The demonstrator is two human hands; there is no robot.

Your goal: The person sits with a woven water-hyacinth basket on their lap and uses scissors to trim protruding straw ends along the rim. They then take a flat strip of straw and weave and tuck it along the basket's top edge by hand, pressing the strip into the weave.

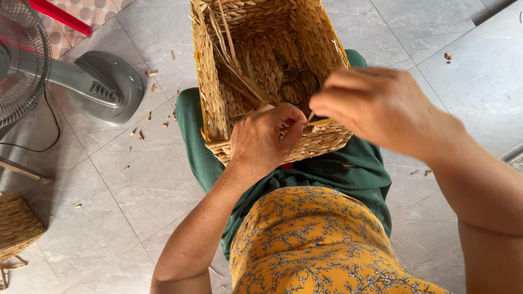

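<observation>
With the woven basket on your lap, keep your left hand pinched shut on its six-o'clock rim while your right hand, fingers closed, pulls the straw strand taut toward three o'clock.

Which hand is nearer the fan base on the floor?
Left. The left hand grips the basket rim on the side toward the fan base. The right hand is at the rim's far side, pinching a straw strip.
</observation>
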